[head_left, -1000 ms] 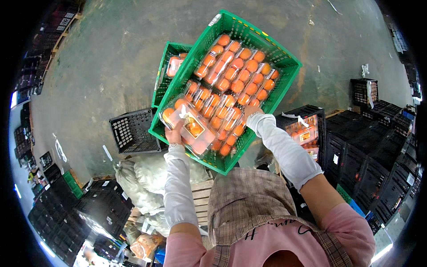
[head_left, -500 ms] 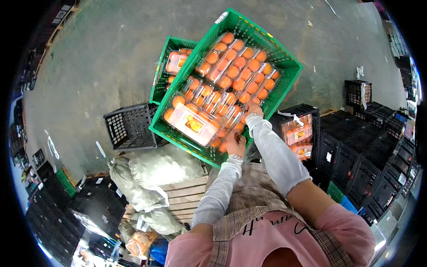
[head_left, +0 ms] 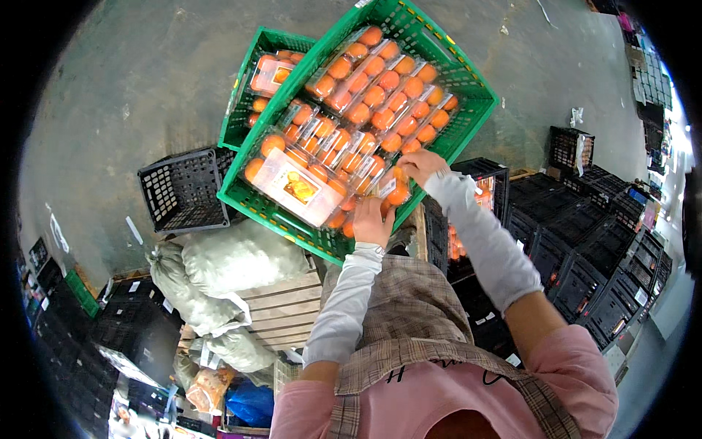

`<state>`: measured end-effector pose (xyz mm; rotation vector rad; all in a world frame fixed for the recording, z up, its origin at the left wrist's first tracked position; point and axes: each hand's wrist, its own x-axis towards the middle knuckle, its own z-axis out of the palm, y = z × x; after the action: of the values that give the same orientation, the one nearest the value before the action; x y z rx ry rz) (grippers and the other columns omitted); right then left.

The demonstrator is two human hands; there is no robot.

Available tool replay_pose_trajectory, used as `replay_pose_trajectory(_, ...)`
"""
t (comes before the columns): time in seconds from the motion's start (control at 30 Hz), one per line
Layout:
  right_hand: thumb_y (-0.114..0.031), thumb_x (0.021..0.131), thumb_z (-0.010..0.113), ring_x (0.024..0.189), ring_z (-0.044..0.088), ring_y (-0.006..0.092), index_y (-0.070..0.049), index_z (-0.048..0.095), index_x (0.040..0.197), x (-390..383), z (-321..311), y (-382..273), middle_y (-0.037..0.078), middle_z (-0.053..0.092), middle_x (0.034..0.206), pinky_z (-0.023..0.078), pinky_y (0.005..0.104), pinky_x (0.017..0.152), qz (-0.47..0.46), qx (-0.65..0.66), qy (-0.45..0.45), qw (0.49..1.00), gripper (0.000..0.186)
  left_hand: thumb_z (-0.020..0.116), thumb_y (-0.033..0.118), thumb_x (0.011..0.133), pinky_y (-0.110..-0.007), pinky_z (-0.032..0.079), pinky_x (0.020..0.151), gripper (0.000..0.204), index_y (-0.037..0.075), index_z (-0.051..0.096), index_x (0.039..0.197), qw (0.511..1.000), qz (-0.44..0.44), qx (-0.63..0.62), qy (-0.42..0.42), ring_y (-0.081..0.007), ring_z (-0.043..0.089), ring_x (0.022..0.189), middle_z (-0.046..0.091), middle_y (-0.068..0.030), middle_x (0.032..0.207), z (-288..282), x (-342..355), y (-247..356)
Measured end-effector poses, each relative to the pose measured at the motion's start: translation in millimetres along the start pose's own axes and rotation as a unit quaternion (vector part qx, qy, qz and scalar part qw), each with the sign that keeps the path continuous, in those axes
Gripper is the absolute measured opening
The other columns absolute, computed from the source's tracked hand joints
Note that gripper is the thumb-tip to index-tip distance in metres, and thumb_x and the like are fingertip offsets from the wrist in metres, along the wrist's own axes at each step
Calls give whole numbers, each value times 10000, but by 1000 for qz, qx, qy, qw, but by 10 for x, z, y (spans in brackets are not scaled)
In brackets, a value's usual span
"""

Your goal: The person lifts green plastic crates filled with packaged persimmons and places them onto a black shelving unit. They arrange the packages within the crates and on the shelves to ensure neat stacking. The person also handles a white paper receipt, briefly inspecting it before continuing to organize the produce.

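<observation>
A large green crate [head_left: 461, 139] holds several clear plastic packs of orange citrus fruit in rows. One flat pack [head_left: 300, 186] faces up at the near-left side, with a pink label and a picture of fruit. At the crate's near-right corner, a clear pack of oranges [head_left: 395, 192] stands on edge between my hands. My left hand [head_left: 373, 223] grips its lower end, fingers curled over the plastic. The upper end is pinched by my right hand [head_left: 424, 167]. Part of the pack is hidden behind my fingers and the other packs.
A second green crate [head_left: 238, 95] with fruit packs sits behind at the left. Left of the near edge lies a black crate [head_left: 183, 192]. Pale sacks [head_left: 238, 256] rest beside a wooden pallet [head_left: 281, 307]. Stacked black crates [head_left: 578, 249] stand at the right.
The pack between my hands has come up and shows more clearly at the corner. My right hand has risen slightly. The whole scene has shifted somewhat left and up in view.
</observation>
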<state>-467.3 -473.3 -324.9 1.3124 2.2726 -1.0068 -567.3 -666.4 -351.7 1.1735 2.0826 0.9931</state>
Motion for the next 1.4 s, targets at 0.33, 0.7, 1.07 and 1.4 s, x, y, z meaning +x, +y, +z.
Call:
replay_pose_trajectory(0.33, -190, 754, 714, 953, 695, 285, -198, 772, 1002, 576, -4, -252, 71, 737, 1005, 555, 417, 819, -87, -271, -284, 916, 255, 739, 153, 750, -442, 515, 764, 390, 69, 655, 1122, 1000, -14, 3, -12, -345, 614, 883, 616, -121, 956, -90, 42, 75)
replay_pose_trajectory(0.7, -146, 872, 572, 951, 706, 367, -7, 722, 974, 758, 278, -319, 222, 705, 1023, 554, 467, 777, -33, -356, -274, 893, 229, 720, 153, 733, -445, 505, 743, 351, 89, 690, 1077, 998, -44, -37, -11, -331, 589, 862, 575, -104, 900, -63, 6, 47)
replay_pose_trajectory(1.07, -277, 680, 800, 782, 692, 302, -153, 744, 830, 663, -125, -586, 72, 715, 813, 534, 447, 678, -200, -259, -346, 879, 202, 722, 162, 721, -451, 507, 768, 369, 89, 694, 1081, 998, -50, -30, -12, -348, 579, 891, 562, -113, 921, -75, 26, 27)
replay_pose_trajectory(1.4, -202, 663, 811, 678, 672, 294, -88, 731, 754, 836, -70, -636, 102, 684, 701, 494, 441, 596, -281, -255, -419, 825, 166, 745, 193, 722, -437, 511, 734, 358, 105, 712, 1068, 999, -44, -17, -11, -329, 597, 858, 567, -106, 904, -69, 25, 5)
